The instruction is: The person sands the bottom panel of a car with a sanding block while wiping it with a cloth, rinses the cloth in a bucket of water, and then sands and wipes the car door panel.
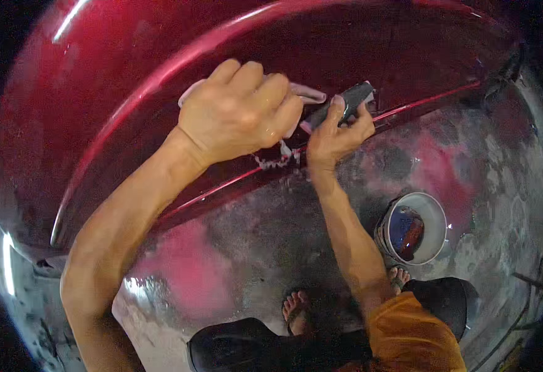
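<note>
A glossy dark red car body panel point(129, 130) curves across the upper view, wet on its surface. My left hand point(240, 108) is closed in a fist against it, gripping a pale pinkish cloth point(309, 93) that sticks out on both sides of the knuckles. Just to the right, my right hand point(339, 136) holds a dark grey sanding block point(357, 99) between thumb and fingers, close to the panel. Its light edge looks like wrapped paper. Greyish suds point(276, 162) hang off the panel's lower edge below my left fist.
A white bucket point(432, 217) with dark liquid and something reddish-brown inside stands on the floor at the right, near my sandaled foot point(398, 277). The wet concrete floor point(271, 229) carries pink stains point(194, 273). My knees are bent close to the panel.
</note>
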Available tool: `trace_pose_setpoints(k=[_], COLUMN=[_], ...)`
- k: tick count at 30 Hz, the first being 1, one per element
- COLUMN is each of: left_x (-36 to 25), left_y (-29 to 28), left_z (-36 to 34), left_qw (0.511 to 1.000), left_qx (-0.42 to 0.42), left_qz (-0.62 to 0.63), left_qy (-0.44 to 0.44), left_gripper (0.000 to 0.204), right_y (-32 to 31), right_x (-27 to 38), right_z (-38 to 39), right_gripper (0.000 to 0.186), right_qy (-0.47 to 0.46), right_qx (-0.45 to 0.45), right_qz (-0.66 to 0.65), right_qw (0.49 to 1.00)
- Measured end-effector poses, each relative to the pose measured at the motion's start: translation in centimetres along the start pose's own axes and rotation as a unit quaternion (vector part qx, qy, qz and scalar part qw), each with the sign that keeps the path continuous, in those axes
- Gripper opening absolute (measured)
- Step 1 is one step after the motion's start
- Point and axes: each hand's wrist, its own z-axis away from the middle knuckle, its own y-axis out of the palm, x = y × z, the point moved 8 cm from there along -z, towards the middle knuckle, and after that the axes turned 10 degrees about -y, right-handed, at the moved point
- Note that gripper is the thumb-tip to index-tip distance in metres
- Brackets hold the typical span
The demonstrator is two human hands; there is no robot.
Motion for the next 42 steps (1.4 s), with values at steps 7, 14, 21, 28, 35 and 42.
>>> trace_pose_setpoints(k=[7,14,21,28,35,42], left_x=[0.1,2.8,3.5,4.6,4.8,4.5], left_y=[-1.0,-4.7,-5.7,-7.4,-7.9,-6.4], left_z=[0.9,8.1,10.1,13.1,13.1,14.2], left_qw=[1.000,0.998,0.996,0.989,0.992,0.983], left_qx=[0.019,-0.003,0.021,-0.069,-0.021,-0.060], left_qz=[-0.008,-0.043,-0.074,-0.089,-0.068,-0.072], left_qy=[0.010,-0.045,-0.042,-0.096,-0.105,-0.155], left_gripper=[0.018,0.021,0.021,0.020,0.021,0.018], right_y=[3.0,1.2,2.7,3.3,2.7,4.7], right_x=[12.3,2.8,9.1,6.1,6.9,9.6], right_z=[8.8,7.9,11.3,12.4,12.1,17.4], right_gripper=[0.041,0.051,0.037,0.052,0.045,0.036], right_qy=[-0.249,-0.108,-0.247,-0.190,-0.267,-0.350], right_qx=[0.322,0.093,0.304,0.171,0.286,0.192], right_qz=[-0.071,0.029,-0.054,-0.019,0.033,-0.058], right_qw=[0.911,0.989,0.918,0.967,0.920,0.915])
